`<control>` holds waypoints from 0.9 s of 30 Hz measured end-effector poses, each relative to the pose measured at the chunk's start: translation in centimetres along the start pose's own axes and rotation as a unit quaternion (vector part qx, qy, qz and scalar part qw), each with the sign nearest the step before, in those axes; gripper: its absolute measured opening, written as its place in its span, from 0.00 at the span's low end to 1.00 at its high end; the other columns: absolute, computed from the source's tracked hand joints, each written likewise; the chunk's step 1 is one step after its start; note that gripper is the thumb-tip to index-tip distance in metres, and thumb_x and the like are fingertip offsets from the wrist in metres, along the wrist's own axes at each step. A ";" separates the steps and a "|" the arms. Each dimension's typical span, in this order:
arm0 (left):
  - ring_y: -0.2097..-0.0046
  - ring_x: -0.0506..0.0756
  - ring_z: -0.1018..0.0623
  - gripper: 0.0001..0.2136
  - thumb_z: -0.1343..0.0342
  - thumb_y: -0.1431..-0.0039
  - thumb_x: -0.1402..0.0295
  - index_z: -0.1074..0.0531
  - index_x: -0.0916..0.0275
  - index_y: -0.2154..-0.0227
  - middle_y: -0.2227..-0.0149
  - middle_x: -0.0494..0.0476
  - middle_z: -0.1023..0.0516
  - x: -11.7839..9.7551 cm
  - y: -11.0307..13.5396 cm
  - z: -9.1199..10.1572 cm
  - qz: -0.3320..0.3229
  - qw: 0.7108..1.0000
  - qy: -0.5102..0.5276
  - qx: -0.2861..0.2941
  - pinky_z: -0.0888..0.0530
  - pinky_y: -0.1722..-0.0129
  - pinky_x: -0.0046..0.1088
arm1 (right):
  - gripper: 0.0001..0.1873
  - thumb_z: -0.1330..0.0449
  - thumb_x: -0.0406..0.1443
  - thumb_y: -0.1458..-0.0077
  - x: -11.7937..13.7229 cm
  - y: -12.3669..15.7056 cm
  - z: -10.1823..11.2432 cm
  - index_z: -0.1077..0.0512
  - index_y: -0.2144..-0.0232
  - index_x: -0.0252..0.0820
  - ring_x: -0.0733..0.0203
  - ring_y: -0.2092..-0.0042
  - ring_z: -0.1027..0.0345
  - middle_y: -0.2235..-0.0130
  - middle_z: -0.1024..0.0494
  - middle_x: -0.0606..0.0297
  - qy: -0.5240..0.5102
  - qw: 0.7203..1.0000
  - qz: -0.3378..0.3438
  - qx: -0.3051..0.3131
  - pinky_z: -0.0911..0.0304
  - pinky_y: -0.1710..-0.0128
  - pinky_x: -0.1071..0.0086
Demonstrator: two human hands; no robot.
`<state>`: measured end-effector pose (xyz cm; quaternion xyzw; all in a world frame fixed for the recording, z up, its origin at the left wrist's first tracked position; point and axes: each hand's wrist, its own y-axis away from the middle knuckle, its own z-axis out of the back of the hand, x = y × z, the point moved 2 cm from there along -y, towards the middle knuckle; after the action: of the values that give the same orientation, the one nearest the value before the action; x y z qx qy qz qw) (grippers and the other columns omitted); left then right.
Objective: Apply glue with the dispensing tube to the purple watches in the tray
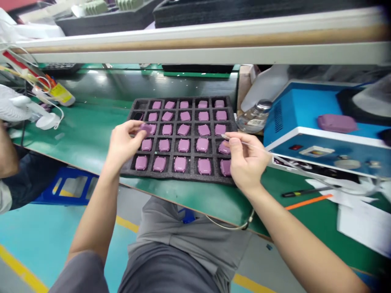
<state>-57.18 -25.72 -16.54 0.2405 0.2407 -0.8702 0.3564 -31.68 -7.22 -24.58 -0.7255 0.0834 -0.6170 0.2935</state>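
Note:
A black foam tray [180, 176] with square pockets lies on the green bench, most pockets holding small purple plastic cases [183, 145]. My left hand [124, 143] is closed in a pinch on one purple case [146, 129], held just above the tray's left columns. My right hand [246, 159] hovers over the tray's right edge, fingers pinched on a thin white cable-fed tool [227, 137] whose tip points left. The cable trails off to the right. One pocket at the tray's upper left looks empty.
A blue machine [308, 126] with a purple case on top stands at the right, a glass bottle [255, 117] beside it. Pens [305, 197] and white papers lie at front right. Another person's arm [7, 156] is at the left edge. A shelf beam [195, 40] spans overhead.

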 end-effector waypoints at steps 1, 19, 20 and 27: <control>0.58 0.59 0.19 0.17 0.37 0.46 0.61 0.21 0.65 0.55 0.60 0.63 0.17 -1.4 -0.1 -1.6 -0.006 0.993 0.120 0.015 0.24 0.56 0.35 | 0.10 0.37 0.41 0.34 0.0 -0.1 0.0 0.20 0.58 0.41 0.59 0.60 0.20 0.58 0.17 0.60 -0.006 1.000 0.002 -0.003 0.21 0.58 0.64; 0.63 0.52 0.19 0.19 0.24 0.54 0.62 0.19 0.65 0.61 0.63 0.57 0.16 -10.9 1.5 -13.5 -0.039 0.871 0.464 0.159 0.21 0.60 0.27 | 0.08 0.39 0.38 0.32 0.4 -1.0 -0.1 0.20 0.56 0.46 0.59 0.53 0.21 0.56 0.16 0.61 -0.005 0.998 0.065 -0.006 0.23 0.52 0.64; 0.62 0.52 0.19 0.19 0.25 0.54 0.62 0.19 0.65 0.61 0.63 0.57 0.16 -10.9 1.5 -13.5 -0.041 0.870 0.464 0.159 0.21 0.60 0.27 | 0.08 0.39 0.37 0.32 0.4 -1.0 -0.1 0.20 0.56 0.46 0.59 0.53 0.21 0.56 0.16 0.61 -0.009 0.998 0.065 -0.006 0.23 0.52 0.65; 0.63 0.52 0.19 0.17 0.25 0.53 0.64 0.19 0.65 0.61 0.63 0.57 0.17 -10.8 1.6 -13.5 -0.043 0.862 0.478 0.161 0.21 0.62 0.26 | 0.08 0.39 0.37 0.32 0.3 -0.8 0.1 0.20 0.55 0.46 0.59 0.52 0.21 0.55 0.17 0.61 -0.013 0.998 0.061 -0.005 0.23 0.53 0.65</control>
<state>-45.81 -13.27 -20.95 0.6705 0.2479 -0.6896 0.1160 -31.71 -6.66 -23.87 -0.7286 0.1267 -0.5876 0.3283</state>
